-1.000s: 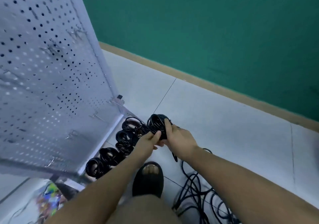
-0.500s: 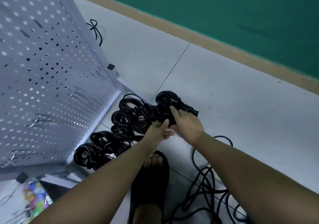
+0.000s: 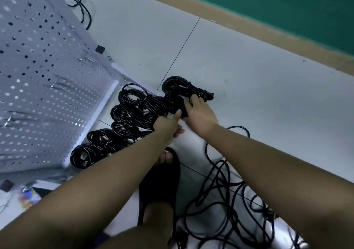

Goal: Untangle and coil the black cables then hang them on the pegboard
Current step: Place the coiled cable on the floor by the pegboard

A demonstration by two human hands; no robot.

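Hands close together on floor: right hand [image 3: 201,114] and left hand [image 3: 167,124] both grip coiled black cable [image 3: 177,91], lying beside other coils [image 3: 126,118] near pegboard [image 3: 38,76]. Loose cables [image 3: 220,191] lie at right.

Coiled cables [image 3: 134,118] black with glossy white glints. Loose cable tangle [image 3: 226,200] plain black. Pegboard [image 3: 44,87] pale grey, regular grid of dark and light holes. Floor [image 3: 258,99] light grey tiles, thin dark seams. Wall [image 3: 287,5] green, baseboard [image 3: 249,32] tan. Slipper [image 3: 159,185] black.
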